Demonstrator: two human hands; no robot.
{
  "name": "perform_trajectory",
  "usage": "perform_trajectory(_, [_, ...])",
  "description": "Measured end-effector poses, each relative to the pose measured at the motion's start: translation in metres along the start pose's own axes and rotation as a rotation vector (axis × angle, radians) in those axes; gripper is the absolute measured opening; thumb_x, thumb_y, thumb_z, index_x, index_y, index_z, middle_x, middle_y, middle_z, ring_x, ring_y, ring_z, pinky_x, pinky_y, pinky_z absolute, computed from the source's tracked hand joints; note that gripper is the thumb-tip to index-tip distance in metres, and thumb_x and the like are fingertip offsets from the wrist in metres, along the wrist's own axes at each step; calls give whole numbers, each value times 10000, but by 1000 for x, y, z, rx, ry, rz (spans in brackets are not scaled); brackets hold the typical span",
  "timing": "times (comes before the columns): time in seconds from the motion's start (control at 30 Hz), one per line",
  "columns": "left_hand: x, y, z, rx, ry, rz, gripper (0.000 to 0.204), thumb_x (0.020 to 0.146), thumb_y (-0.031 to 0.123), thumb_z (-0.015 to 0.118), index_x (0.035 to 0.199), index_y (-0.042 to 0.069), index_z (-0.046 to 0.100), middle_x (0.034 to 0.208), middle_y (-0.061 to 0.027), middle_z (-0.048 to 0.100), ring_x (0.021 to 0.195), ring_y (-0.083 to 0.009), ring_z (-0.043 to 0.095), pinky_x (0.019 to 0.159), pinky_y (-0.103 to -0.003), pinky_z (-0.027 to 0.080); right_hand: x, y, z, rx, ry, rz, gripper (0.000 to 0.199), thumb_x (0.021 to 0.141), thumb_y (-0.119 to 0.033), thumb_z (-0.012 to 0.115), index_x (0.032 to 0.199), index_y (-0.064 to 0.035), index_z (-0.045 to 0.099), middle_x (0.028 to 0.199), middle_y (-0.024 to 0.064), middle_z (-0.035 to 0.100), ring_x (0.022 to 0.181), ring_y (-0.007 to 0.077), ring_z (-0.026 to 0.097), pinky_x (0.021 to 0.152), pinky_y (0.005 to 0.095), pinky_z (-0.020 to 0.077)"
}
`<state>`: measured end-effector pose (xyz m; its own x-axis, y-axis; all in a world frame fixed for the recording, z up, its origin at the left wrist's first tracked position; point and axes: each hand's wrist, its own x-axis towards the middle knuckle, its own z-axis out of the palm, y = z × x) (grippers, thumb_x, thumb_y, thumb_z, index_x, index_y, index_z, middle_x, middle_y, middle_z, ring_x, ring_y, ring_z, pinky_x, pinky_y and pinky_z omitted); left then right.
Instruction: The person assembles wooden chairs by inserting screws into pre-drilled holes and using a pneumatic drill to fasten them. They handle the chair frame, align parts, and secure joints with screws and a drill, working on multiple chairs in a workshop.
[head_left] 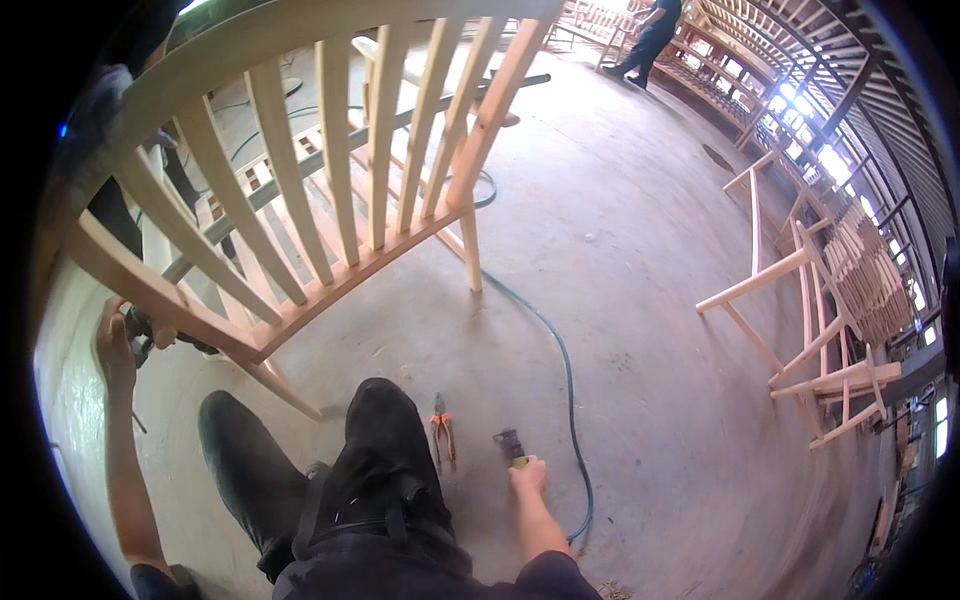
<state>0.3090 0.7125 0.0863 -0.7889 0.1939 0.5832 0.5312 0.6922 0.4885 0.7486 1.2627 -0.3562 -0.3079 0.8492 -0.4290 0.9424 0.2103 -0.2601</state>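
A pale wooden slatted bench stands tilted in front of me at the upper left, its curved backrest slats toward me. My left hand is at the bench's lower left corner, fingers curled by a dark object whose kind I cannot make out. Low on the right, my right hand is closed round a short tool with a dark head and a yellow-green handle, close to the floor. Between my knee and that tool, pliers with orange-and-dark handles lie on the floor.
A green hose curves over the concrete floor past my right hand. Wooden chair frames and stacked slats stand at the right. One person is far back; another in dark clothing is partly hidden behind the bench.
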Motion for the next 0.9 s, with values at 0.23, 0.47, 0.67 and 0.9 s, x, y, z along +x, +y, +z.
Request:
perform_trajectory(0.23, [12,42,36,-19,118,191,924,870,715,634,1464,39,423,1243,-154,624,1020,-190,652,744,-285,532,-12,9,3,68,138,-125,441,772,-270,796,1162,-110,669,1201,148,632,1122,357,608,979,481,505])
perform_trajectory(0.47, [29,77,80,-602,216,-200,256,919,228,764,1052,69,614,897,-51,647,788,-108,638,664,-213,535,-58,31,5,180,410,-302,453,763,-141,756,1201,-71,664,1308,154,596,1250,351,526,1077,458,437])
perform_trajectory(0.67, [54,20,89,-641,133,-241,181,857,126,736,980,58,621,909,-84,647,874,-215,663,784,-340,530,-153,78,45,225,461,-317,500,750,-82,722,1240,-59,630,1294,145,602,1241,361,522,1071,477,430])
perform_trajectory(0.9, [87,-56,41,-420,-56,-222,253,906,288,665,1067,96,695,1077,-132,700,1072,-338,655,950,-423,488,-250,93,69,381,521,-91,438,818,-82,664,1255,-87,631,1167,137,635,1104,348,579,959,462,471])
